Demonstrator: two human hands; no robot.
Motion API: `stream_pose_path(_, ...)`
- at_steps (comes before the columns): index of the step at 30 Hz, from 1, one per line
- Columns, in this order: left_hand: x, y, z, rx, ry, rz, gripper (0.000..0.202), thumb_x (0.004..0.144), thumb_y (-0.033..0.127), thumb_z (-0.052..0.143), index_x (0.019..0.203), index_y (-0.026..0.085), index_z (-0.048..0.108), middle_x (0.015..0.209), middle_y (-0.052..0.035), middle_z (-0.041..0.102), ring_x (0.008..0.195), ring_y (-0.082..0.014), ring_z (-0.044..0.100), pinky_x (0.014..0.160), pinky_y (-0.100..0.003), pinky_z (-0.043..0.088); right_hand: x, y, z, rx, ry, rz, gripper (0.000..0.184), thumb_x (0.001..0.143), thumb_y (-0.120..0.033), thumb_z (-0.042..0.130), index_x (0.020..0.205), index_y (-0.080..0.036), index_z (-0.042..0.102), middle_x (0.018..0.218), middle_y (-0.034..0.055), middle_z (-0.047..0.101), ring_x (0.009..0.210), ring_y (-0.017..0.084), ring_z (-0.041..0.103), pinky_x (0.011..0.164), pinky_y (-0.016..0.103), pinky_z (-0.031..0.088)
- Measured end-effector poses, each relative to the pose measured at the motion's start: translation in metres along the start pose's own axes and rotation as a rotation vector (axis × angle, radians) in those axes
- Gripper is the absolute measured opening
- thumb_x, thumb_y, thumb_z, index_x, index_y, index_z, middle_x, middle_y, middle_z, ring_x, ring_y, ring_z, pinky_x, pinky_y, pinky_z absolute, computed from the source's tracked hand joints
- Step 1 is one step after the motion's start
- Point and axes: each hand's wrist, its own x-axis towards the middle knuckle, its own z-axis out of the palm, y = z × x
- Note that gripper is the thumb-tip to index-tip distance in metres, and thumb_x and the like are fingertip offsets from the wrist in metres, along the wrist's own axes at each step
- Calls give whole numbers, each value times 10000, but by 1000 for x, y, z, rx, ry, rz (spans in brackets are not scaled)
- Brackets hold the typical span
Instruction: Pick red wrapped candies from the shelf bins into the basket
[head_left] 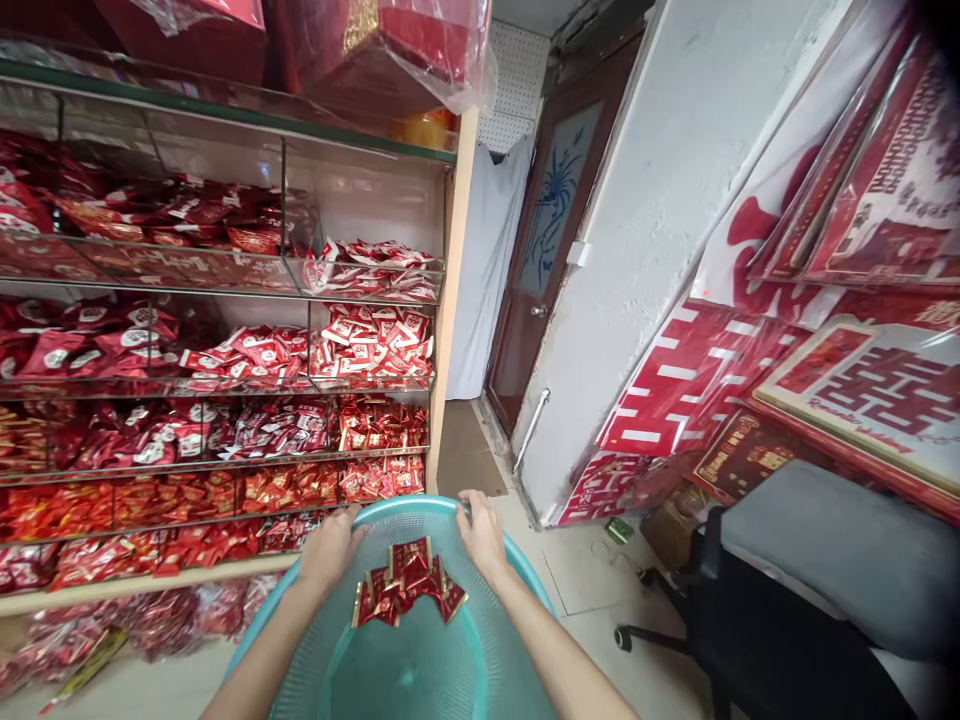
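A teal plastic basin fills the lower middle of the head view, held out in front of me. My left hand grips its far rim on the left, fingers curled over the edge. On the right of that rim my right hand grips the same way. Inside the basin lies a small heap of red and gold foil packets, just below both hands.
Glass shelves stacked with red packets fill the left. A brown door and a white curtain stand ahead. Red decorated boards lean on the right wall. A black office chair stands at lower right.
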Motion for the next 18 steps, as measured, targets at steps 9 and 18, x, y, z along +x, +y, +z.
stream_pose_path(9, 52, -45, -22, 3, 11, -71, 364, 888, 318, 386, 1198, 187, 525, 1043, -115, 653, 940, -229, 622, 744, -296, 460, 94, -62, 40, -270, -151, -154, 208, 901, -237, 369, 998, -195, 548, 983, 60, 607, 867, 171, 574, 699, 252, 400)
stream_pose_path(18, 88, -59, -23, 14, 26, -21, 368, 883, 308, 408, 1210, 182, 519, 1069, -125, 643, 964, -220, 613, 757, -285, 455, 167, -87, 88, -541, -322, 54, 203, 852, -113, 448, 922, -117, 638, 917, 147, 655, 886, 205, 630, 714, 265, 442)
